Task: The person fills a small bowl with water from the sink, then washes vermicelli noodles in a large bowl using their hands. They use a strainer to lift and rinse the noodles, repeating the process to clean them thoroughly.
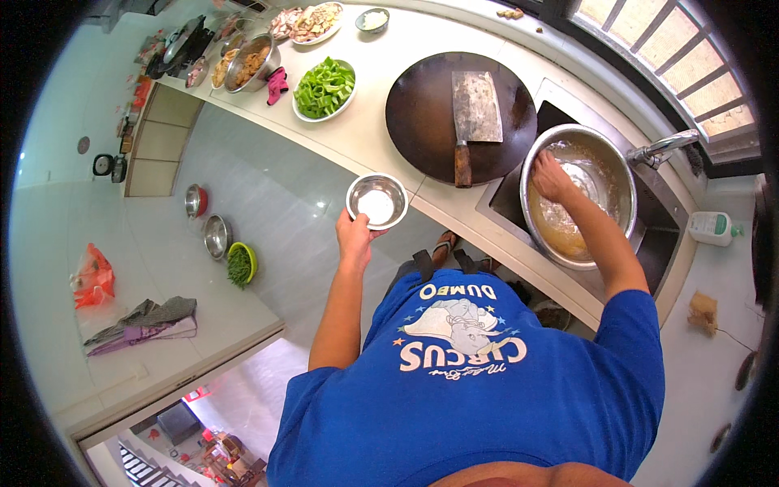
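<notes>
My left hand (pixel 358 238) grips a small stainless steel bowl (pixel 377 201) by its rim, with the thumb over the edge. The bowl is held out in front of the counter's edge, and nothing shows inside it. My right hand (pixel 549 176) reaches into a large metal basin (pixel 584 201) set over the sink (pixel 660 255). Cloudy, brownish water shows in that basin. The right fingers are near its left inner wall, and their tips are hidden, so I cannot tell whether they hold anything. A cleaver (pixel 476 109) with a wooden handle lies on a dark round board (pixel 420 122) left of the basin.
A plate of cut green peppers (pixel 324 88), a metal bowl of brown food (pixel 251 64), a pink cloth (pixel 277 85) and a plate of sliced food (pixel 316 24) stand along the counter. A faucet (pixel 663 146) rises behind the basin. A pump bottle (pixel 713 229) is at the right.
</notes>
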`<move>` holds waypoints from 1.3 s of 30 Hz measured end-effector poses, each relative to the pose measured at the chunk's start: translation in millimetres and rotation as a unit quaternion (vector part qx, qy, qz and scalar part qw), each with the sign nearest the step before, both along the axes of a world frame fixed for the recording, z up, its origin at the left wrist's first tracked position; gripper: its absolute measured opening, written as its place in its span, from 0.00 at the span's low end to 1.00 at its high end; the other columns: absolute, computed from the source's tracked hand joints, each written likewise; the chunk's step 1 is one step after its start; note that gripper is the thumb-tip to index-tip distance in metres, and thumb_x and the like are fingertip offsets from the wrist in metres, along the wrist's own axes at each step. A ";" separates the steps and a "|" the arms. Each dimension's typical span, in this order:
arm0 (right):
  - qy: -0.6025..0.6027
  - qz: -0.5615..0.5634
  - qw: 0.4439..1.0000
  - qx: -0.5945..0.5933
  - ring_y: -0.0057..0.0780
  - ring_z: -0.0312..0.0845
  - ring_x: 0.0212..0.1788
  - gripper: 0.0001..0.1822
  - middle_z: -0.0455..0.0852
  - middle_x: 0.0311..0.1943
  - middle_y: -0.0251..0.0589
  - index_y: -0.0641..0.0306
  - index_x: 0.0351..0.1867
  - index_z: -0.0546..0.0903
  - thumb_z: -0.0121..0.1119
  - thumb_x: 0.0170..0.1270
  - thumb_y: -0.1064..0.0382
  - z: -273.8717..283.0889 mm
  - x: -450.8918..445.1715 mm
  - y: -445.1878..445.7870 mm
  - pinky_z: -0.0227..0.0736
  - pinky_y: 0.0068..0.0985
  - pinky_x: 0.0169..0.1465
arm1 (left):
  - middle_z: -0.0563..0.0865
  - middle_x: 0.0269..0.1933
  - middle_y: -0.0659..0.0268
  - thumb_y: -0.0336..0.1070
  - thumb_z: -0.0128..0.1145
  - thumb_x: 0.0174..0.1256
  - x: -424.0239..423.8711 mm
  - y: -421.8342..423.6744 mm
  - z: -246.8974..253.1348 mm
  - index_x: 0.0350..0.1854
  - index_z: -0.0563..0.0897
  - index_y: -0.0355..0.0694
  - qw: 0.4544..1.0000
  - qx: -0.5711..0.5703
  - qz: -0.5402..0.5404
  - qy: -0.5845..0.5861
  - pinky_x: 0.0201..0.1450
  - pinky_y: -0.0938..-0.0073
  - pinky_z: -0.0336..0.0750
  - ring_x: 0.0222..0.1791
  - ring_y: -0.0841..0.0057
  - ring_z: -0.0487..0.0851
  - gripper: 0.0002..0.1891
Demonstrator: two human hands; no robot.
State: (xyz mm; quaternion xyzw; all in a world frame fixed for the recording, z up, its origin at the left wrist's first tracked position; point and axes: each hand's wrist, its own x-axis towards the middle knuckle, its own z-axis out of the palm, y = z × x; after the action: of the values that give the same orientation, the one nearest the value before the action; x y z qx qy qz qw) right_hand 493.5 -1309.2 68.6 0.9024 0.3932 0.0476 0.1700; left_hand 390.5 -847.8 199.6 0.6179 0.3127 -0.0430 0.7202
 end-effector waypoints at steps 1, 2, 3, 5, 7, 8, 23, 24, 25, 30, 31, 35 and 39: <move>0.091 -0.044 0.992 -0.080 0.43 0.75 0.50 0.12 0.86 0.40 0.49 0.61 0.32 0.86 0.52 0.61 0.59 -8.5 15.4 -4.6 0.65 0.40 0.55 | 0.81 0.54 0.49 0.20 0.42 0.58 0.8 0.6 0.9 0.63 0.70 0.30 1.000 0.002 -0.006 0.002 0.39 0.55 0.90 0.46 0.57 0.88 0.26; 0.096 -0.074 0.988 -0.094 0.43 0.75 0.49 0.12 0.86 0.40 0.47 0.59 0.33 0.87 0.53 0.61 0.59 -19.7 24.7 -21.3 0.65 0.41 0.55 | 0.81 0.54 0.49 0.20 0.42 0.58 3.1 -0.6 1.1 0.63 0.70 0.30 1.000 0.005 -0.016 0.007 0.39 0.55 0.90 0.46 0.57 0.88 0.26; 0.100 -0.104 0.984 -0.108 0.42 0.75 0.49 0.12 0.86 0.40 0.46 0.58 0.33 0.87 0.53 0.61 0.59 -26.9 31.0 -34.6 0.64 0.41 0.55 | 0.81 0.54 0.49 0.20 0.42 0.58 6.1 -2.2 1.6 0.63 0.70 0.30 1.000 0.008 -0.024 0.009 0.39 0.56 0.90 0.46 0.57 0.88 0.26; 0.104 -0.179 0.974 -0.090 0.42 0.76 0.50 0.11 0.86 0.41 0.43 0.56 0.34 0.88 0.54 0.60 0.60 5.0 31.8 -29.4 0.65 0.44 0.56 | 0.81 0.54 0.49 0.20 0.42 0.58 -5.7 8.1 4.1 0.62 0.70 0.30 1.000 0.019 -0.002 0.009 0.39 0.56 0.90 0.45 0.57 0.88 0.26; 0.097 -0.253 0.957 -0.107 0.44 0.77 0.53 0.09 0.87 0.41 0.43 0.56 0.34 0.88 0.57 0.58 0.60 -1.8 22.9 -70.9 0.67 0.46 0.56 | 0.81 0.54 0.50 0.20 0.43 0.59 -4.4 5.1 3.5 0.62 0.70 0.30 1.000 0.010 -0.006 0.002 0.39 0.56 0.90 0.46 0.57 0.88 0.25; 0.110 -0.299 0.942 -0.105 0.45 0.79 0.52 0.11 0.88 0.41 0.44 0.55 0.36 0.88 0.57 0.60 0.59 1.5 19.1 -82.5 0.69 0.49 0.55 | 0.81 0.54 0.50 0.20 0.43 0.59 -5.4 5.7 1.9 0.62 0.71 0.30 1.000 0.009 -0.004 -0.002 0.39 0.56 0.90 0.46 0.58 0.88 0.25; 0.370 -0.485 0.762 0.219 0.57 0.81 0.49 0.31 0.86 0.44 0.64 0.76 0.45 0.83 0.48 0.71 0.42 -83.2 -120.6 -122.2 0.75 0.46 0.54 | 0.82 0.52 0.48 0.22 0.43 0.60 3.7 25.6 -22.7 0.59 0.72 0.28 1.000 -0.007 0.019 0.004 0.37 0.58 0.89 0.43 0.57 0.88 0.23; 0.384 -0.534 0.703 0.273 0.53 0.81 0.50 0.33 0.86 0.47 0.63 0.76 0.50 0.82 0.48 0.71 0.40 -77.7 -125.7 -106.0 0.74 0.45 0.55 | 0.82 0.52 0.49 0.22 0.44 0.61 5.8 24.0 -21.6 0.59 0.72 0.29 1.000 -0.016 0.016 -0.002 0.36 0.59 0.89 0.43 0.58 0.88 0.21; 0.405 -0.584 0.614 0.343 0.48 0.80 0.51 0.34 0.85 0.50 0.60 0.76 0.55 0.80 0.50 0.70 0.40 -74.0 -128.8 -86.9 0.72 0.45 0.56 | 0.82 0.51 0.49 0.22 0.44 0.63 4.3 25.3 -21.2 0.58 0.72 0.29 1.000 -0.023 0.017 -0.005 0.35 0.60 0.89 0.42 0.59 0.88 0.20; 0.428 -0.645 0.350 0.527 0.46 0.82 0.45 0.24 0.87 0.42 0.53 0.77 0.51 0.79 0.61 0.67 0.54 -54.6 -101.9 -12.6 0.76 0.42 0.48 | 0.83 0.50 0.49 0.22 0.44 0.63 12.0 23.1 -27.8 0.58 0.72 0.29 0.999 -0.035 0.009 0.000 0.35 0.60 0.89 0.41 0.59 0.88 0.20; 0.473 -0.624 0.239 0.574 0.44 0.84 0.42 0.18 0.87 0.40 0.52 0.75 0.48 0.80 0.61 0.67 0.60 -51.3 -92.8 -5.6 0.77 0.39 0.45 | 0.83 0.50 0.49 0.22 0.44 0.63 12.5 23.1 -27.9 0.58 0.72 0.29 0.999 -0.034 0.006 0.004 0.35 0.60 0.89 0.41 0.59 0.88 0.20; 0.502 -0.501 0.239 0.664 0.36 0.83 0.31 0.06 0.86 0.33 0.47 0.73 0.41 0.80 0.59 0.65 0.72 -14.7 -66.2 16.0 0.78 0.33 0.35 | 0.83 0.50 0.49 0.22 0.45 0.62 11.7 27.1 -25.4 0.57 0.72 0.28 0.999 -0.039 0.006 -0.016 0.35 0.60 0.89 0.41 0.59 0.88 0.19; 0.429 -0.485 0.268 0.713 0.30 0.78 0.22 0.06 0.85 0.28 0.44 0.74 0.39 0.80 0.61 0.60 0.77 -7.9 -48.0 2.1 0.72 0.29 0.25 | 0.82 0.51 0.49 0.22 0.45 0.62 14.0 24.3 -22.4 0.57 0.73 0.28 0.999 -0.041 0.005 -0.023 0.35 0.60 0.89 0.41 0.58 0.88 0.19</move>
State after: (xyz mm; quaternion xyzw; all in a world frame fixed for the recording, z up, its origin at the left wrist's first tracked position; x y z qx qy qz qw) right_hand 445.4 -1307.1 60.8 0.5741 -0.2930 -0.1766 -0.7439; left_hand 404.4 -823.4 177.2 0.5872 0.2973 -0.0383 0.7519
